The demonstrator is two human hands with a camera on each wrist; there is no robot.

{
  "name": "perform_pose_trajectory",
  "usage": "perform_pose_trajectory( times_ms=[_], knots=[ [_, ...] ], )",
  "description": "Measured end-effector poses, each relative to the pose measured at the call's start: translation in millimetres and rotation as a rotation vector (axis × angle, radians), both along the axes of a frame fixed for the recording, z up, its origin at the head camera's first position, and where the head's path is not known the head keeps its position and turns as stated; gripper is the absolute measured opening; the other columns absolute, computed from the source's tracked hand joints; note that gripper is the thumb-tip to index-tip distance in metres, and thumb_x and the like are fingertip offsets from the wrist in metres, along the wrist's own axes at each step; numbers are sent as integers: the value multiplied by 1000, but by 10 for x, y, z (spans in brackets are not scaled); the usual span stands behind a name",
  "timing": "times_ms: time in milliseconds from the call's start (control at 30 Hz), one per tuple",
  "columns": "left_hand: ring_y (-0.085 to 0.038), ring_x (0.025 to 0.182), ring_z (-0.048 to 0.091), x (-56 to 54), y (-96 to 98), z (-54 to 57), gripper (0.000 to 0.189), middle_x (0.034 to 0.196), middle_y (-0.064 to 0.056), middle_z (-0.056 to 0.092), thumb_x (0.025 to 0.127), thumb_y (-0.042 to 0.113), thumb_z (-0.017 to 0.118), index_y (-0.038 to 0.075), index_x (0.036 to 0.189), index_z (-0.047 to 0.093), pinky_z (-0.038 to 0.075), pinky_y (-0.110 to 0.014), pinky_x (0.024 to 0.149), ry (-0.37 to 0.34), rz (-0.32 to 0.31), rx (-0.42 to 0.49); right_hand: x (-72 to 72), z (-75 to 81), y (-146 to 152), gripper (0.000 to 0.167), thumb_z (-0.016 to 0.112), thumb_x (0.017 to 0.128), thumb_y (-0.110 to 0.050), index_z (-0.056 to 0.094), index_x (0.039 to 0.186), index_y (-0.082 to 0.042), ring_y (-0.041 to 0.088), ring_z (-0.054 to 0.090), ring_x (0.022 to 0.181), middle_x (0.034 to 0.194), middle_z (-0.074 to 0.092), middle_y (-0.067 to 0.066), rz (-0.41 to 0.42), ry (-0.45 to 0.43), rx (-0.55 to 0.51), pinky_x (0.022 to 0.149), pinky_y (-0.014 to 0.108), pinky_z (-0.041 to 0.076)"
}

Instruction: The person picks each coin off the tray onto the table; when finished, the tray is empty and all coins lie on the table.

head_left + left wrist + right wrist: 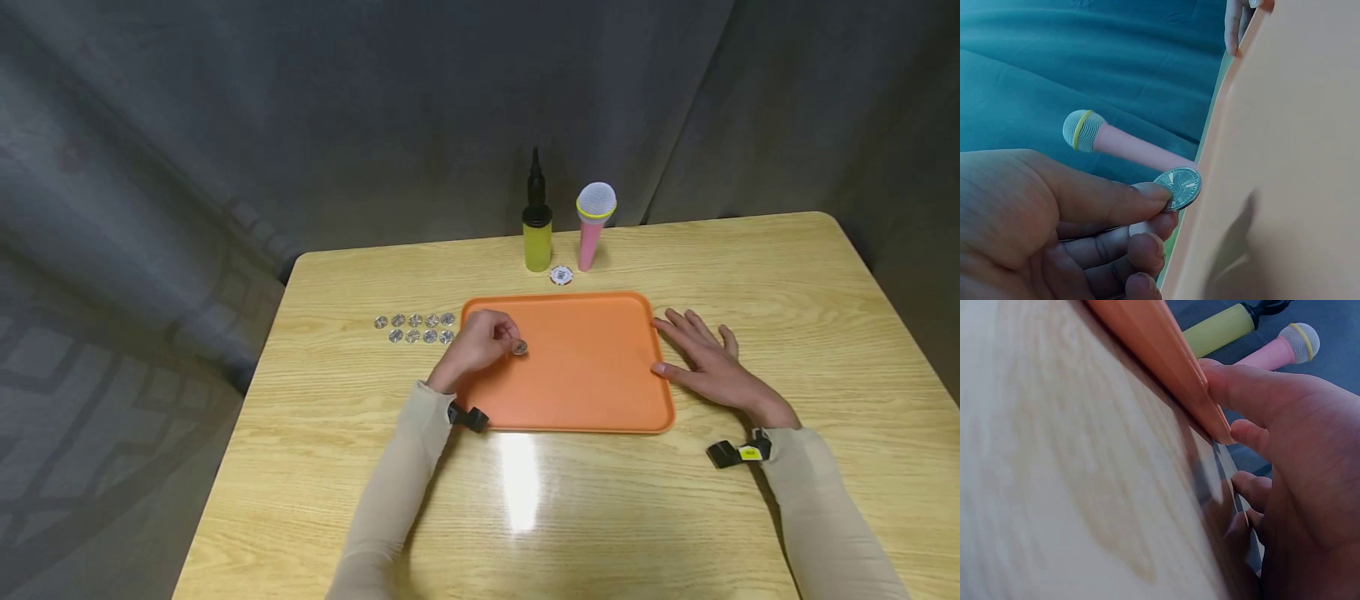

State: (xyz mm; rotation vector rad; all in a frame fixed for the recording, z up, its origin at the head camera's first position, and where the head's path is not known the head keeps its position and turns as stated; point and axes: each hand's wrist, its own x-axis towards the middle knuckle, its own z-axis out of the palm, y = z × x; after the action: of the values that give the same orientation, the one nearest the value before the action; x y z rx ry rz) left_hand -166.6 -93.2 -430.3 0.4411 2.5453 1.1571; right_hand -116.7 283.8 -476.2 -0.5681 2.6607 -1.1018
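Note:
Between thumb and fingertips, my left hand [480,343] pinches a silver coin [1183,189] above the left part of an orange tray [585,367]. The coin's patterned face shows in the left wrist view. My right hand [705,362] rests at the tray's right edge, its thumb and a fingertip touching the rim and its other fingers spread loosely. In the right wrist view the tray's outer wall [1160,356] meets those fingertips. Left of the tray, several matching coins [413,337] lie flat on the table in two rows.
Behind the tray stand a yellow-green hand pump [537,242] with a black nozzle and a pink toy microphone [591,237]. A white poker chip [561,275] lies between them and the tray. Dark curtains [420,125] hang beyond the wooden table [337,467].

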Motion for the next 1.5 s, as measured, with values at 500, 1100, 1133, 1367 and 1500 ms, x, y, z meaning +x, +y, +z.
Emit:
perform_pose_trajectory(
  times_ms=[500,1100,1133,1367,1500],
  knots=[
    [-14,67,58,25,-261,60,10,84,-10,70,90,-1,66,4,87,73,45,-22,61,12,105,5,-9,7,11,76,64,97,-28,24,160,-15,46,-5,155,166,12,26,5,3,1,111,72,-18],
    [-12,67,52,66,-722,93,4,82,-13,68,88,-3,68,-2,88,71,44,-20,60,49,199,77,-20,-11,13,76,63,97,-28,23,160,-15,46,-6,155,166,11,26,5,-8,1,111,72,-19],
    [-12,67,52,72,-749,94,4,82,-13,67,88,-3,67,-3,88,71,43,-20,60,45,207,80,-19,-12,14,76,63,97,-28,23,160,-15,46,-6,155,166,11,26,5,-7,1,110,72,-19],
    [-14,69,57,98,-967,91,9,87,-19,71,88,-6,62,-4,91,71,46,-19,60,53,257,67,-13,-18,11,76,63,97,-28,23,160,-15,46,-6,155,166,11,26,7,-9,-8,110,72,-19],
    [-14,68,58,100,-1106,101,14,89,-23,72,88,-9,58,-6,91,71,46,-19,59,69,289,75,-11,-19,7,76,64,97,-27,23,160,-14,47,-6,155,166,11,27,6,-8,-11,110,72,-19]
  ],
)
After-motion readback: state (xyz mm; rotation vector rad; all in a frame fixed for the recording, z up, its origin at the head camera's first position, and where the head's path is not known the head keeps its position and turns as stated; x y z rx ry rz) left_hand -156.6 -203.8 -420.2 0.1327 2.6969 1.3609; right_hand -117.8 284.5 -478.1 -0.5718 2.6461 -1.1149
